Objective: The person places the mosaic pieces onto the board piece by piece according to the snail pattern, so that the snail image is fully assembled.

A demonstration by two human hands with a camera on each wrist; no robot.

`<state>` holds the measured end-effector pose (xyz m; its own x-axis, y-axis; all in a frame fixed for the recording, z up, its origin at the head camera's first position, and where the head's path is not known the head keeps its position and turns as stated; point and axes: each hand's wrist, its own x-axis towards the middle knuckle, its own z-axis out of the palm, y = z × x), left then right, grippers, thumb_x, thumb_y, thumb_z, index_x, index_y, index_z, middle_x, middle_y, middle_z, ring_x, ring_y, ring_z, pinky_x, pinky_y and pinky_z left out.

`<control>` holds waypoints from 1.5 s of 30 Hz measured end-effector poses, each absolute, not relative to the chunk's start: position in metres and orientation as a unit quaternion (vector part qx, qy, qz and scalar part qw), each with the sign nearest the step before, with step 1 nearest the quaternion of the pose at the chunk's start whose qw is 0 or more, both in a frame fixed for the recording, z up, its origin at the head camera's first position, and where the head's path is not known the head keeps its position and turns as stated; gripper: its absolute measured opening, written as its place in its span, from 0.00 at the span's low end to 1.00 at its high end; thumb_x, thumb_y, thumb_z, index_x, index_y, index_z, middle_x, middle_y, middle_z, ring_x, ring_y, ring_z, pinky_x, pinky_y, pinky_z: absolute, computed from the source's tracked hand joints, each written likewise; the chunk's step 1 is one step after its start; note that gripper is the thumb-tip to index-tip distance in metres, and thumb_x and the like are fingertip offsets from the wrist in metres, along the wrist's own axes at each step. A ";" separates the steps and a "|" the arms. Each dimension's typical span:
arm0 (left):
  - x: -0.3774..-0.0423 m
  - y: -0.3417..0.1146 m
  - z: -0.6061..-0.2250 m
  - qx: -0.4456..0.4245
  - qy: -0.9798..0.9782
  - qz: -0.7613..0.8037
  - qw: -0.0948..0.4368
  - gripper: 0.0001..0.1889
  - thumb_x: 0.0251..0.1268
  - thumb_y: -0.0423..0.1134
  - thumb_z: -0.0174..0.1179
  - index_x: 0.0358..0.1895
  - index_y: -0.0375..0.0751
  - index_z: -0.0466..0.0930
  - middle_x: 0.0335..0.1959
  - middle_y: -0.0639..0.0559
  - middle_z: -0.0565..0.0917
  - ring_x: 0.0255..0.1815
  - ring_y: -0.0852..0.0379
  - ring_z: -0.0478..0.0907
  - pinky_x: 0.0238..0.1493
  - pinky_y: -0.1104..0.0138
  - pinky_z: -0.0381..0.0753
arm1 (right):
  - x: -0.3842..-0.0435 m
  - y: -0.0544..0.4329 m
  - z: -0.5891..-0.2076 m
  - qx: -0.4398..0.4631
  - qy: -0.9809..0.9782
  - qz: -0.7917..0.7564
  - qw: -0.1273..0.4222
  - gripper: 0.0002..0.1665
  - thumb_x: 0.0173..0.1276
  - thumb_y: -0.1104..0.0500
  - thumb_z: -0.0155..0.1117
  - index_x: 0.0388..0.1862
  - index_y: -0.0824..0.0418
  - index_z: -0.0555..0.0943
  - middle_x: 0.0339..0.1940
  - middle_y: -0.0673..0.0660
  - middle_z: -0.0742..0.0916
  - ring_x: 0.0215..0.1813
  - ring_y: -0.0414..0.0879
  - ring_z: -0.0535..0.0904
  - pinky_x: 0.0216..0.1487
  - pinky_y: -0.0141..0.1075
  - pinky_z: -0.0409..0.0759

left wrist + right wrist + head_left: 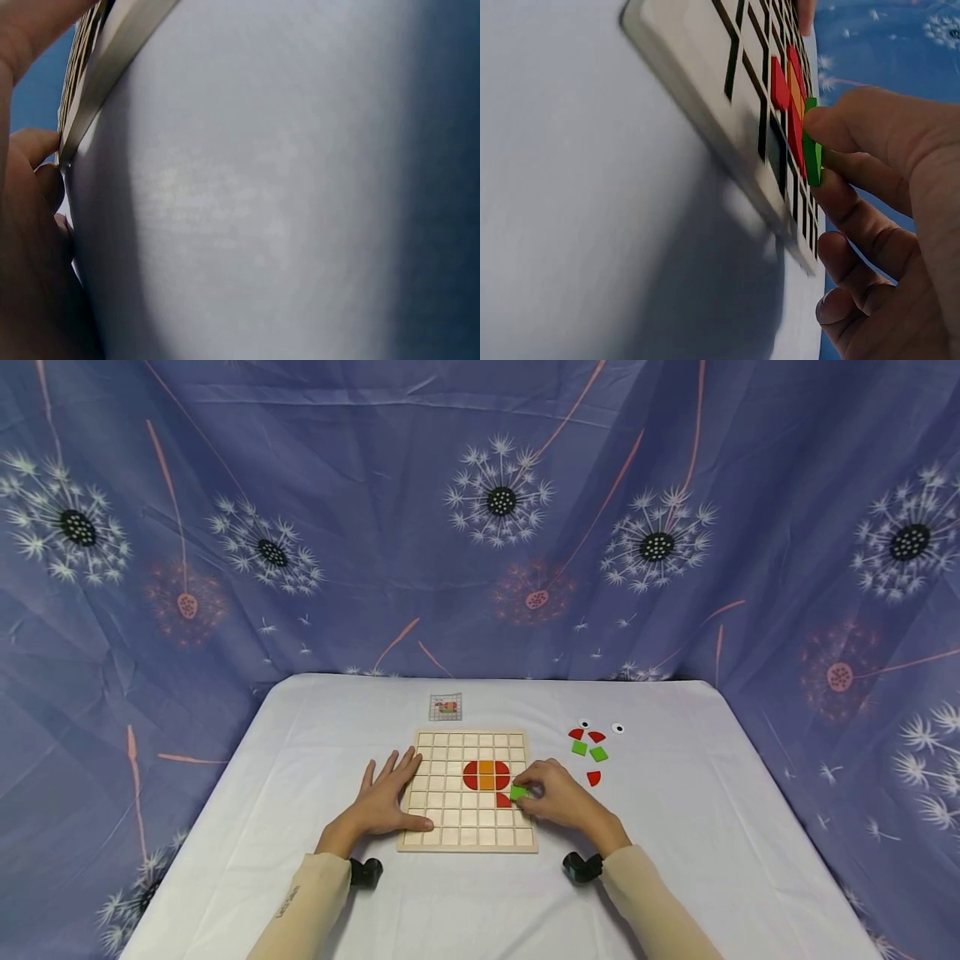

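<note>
A wooden grid board (pixel 450 838) lies on the white table. In its cells sit red rounded pieces around an orange square (pixel 486 774), plus one red quarter piece (pixel 503 799) lower down. My right hand (pixel 558 797) pinches a green square tile (pixel 518 792) over the board's right side; in the right wrist view the green tile (pixel 811 152) stands on edge between thumb and fingers, just above the board (pixel 697 75). My left hand (pixel 384 800) lies flat, fingers spread, on the board's left edge. The left wrist view shows only the board's edge (pixel 105 67) and palm.
Loose pieces lie right of the board: green squares (pixel 588 750), red pieces (pixel 593 777) and two eye discs (pixel 617 727). A small pattern card (pixel 446 707) lies behind the board. Blue flowered cloth surrounds the table (pixel 300 893).
</note>
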<state>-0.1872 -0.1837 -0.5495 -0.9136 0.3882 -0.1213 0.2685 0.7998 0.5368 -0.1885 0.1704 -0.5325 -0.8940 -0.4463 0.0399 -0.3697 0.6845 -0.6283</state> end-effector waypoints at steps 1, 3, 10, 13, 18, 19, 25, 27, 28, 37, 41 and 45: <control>-0.187 -0.184 -0.549 0.174 0.942 0.263 0.114 0.69 0.42 0.71 0.76 0.84 0.43 0.48 0.86 0.45 0.46 0.86 0.36 0.38 0.80 0.35 0.26 | -0.189 0.168 -0.533 -0.228 0.914 -0.329 0.059 0.14 0.63 0.57 0.75 0.48 0.54 0.90 0.46 0.45 0.88 0.52 0.42 0.75 0.56 0.43 0.79; -0.188 -0.183 -0.549 0.176 0.942 0.262 0.113 0.69 0.42 0.71 0.76 0.84 0.43 0.48 0.86 0.45 0.46 0.86 0.36 0.38 0.80 0.35 0.26 | -0.190 0.163 -0.533 -0.237 0.913 -0.326 0.061 0.13 0.63 0.57 0.75 0.48 0.54 0.90 0.47 0.45 0.88 0.53 0.43 0.76 0.57 0.43 0.79; -0.188 -0.182 -0.548 0.179 0.942 0.261 0.111 0.69 0.42 0.70 0.76 0.84 0.42 0.48 0.86 0.44 0.46 0.86 0.36 0.38 0.79 0.35 0.26 | -0.193 0.148 -0.539 -0.267 0.907 -0.319 0.061 0.11 0.64 0.58 0.73 0.46 0.54 0.90 0.44 0.45 0.86 0.53 0.43 0.75 0.56 0.42 0.78; -0.189 -0.182 -0.548 0.181 0.941 0.263 0.109 0.69 0.42 0.70 0.76 0.84 0.42 0.48 0.86 0.44 0.46 0.86 0.35 0.39 0.79 0.34 0.26 | -0.194 0.142 -0.539 -0.270 0.908 -0.314 0.063 0.12 0.64 0.57 0.73 0.46 0.53 0.90 0.43 0.45 0.86 0.53 0.43 0.75 0.57 0.42 0.78; -0.189 -0.182 -0.548 0.182 0.941 0.262 0.110 0.69 0.43 0.70 0.76 0.84 0.42 0.48 0.86 0.44 0.46 0.86 0.36 0.39 0.79 0.34 0.27 | -0.194 0.135 -0.539 -0.273 0.910 -0.305 0.066 0.12 0.64 0.57 0.73 0.47 0.53 0.90 0.43 0.45 0.85 0.53 0.42 0.73 0.56 0.40 0.78; -0.189 -0.182 -0.548 0.182 0.941 0.262 0.109 0.69 0.43 0.70 0.76 0.84 0.42 0.48 0.86 0.44 0.46 0.86 0.36 0.39 0.79 0.34 0.27 | -0.193 0.133 -0.539 -0.273 0.911 -0.301 0.066 0.13 0.64 0.57 0.73 0.48 0.53 0.90 0.43 0.45 0.84 0.52 0.42 0.73 0.54 0.38 0.77; -0.189 -0.182 -0.549 0.182 0.941 0.262 0.110 0.69 0.42 0.71 0.76 0.84 0.42 0.48 0.86 0.45 0.46 0.86 0.36 0.38 0.79 0.34 0.27 | -0.192 0.127 -0.539 -0.287 0.908 -0.299 0.061 0.12 0.65 0.57 0.72 0.48 0.54 0.90 0.43 0.46 0.85 0.50 0.42 0.73 0.50 0.36 0.77; -0.189 -0.182 -0.550 0.183 0.942 0.261 0.110 0.69 0.42 0.71 0.75 0.84 0.43 0.48 0.86 0.45 0.46 0.86 0.36 0.38 0.79 0.34 0.27 | -0.192 0.126 -0.540 -0.291 0.907 -0.298 0.060 0.12 0.65 0.57 0.72 0.48 0.54 0.90 0.45 0.46 0.86 0.50 0.42 0.73 0.52 0.37 0.78; -0.189 -0.182 -0.550 0.183 0.942 0.261 0.110 0.69 0.42 0.71 0.75 0.84 0.43 0.48 0.86 0.45 0.46 0.86 0.36 0.38 0.79 0.34 0.27 | -0.191 0.125 -0.540 -0.291 0.907 -0.299 0.060 0.12 0.65 0.57 0.72 0.48 0.54 0.90 0.45 0.47 0.86 0.50 0.42 0.73 0.53 0.37 0.78; -0.188 -0.183 -0.551 0.178 0.941 0.266 0.110 0.69 0.42 0.70 0.76 0.84 0.43 0.48 0.86 0.45 0.46 0.86 0.36 0.38 0.79 0.35 0.26 | -0.190 0.125 -0.540 -0.304 0.904 -0.296 0.044 0.11 0.66 0.58 0.73 0.48 0.55 0.91 0.45 0.48 0.86 0.53 0.45 0.75 0.56 0.42 0.79; -0.187 -0.183 -0.551 0.176 0.941 0.267 0.112 0.69 0.42 0.70 0.76 0.84 0.43 0.48 0.87 0.45 0.45 0.86 0.36 0.38 0.79 0.35 0.26 | -0.190 0.127 -0.540 -0.309 0.902 -0.299 0.043 0.12 0.66 0.56 0.73 0.49 0.53 0.91 0.47 0.48 0.88 0.54 0.45 0.76 0.58 0.43 0.79; -0.187 -0.183 -0.551 0.175 0.941 0.266 0.112 0.69 0.43 0.70 0.76 0.84 0.43 0.48 0.87 0.45 0.45 0.86 0.36 0.38 0.79 0.35 0.26 | -0.191 0.132 -0.540 -0.301 0.900 -0.311 0.045 0.15 0.66 0.53 0.74 0.51 0.52 0.90 0.49 0.47 0.88 0.57 0.45 0.77 0.62 0.45 0.79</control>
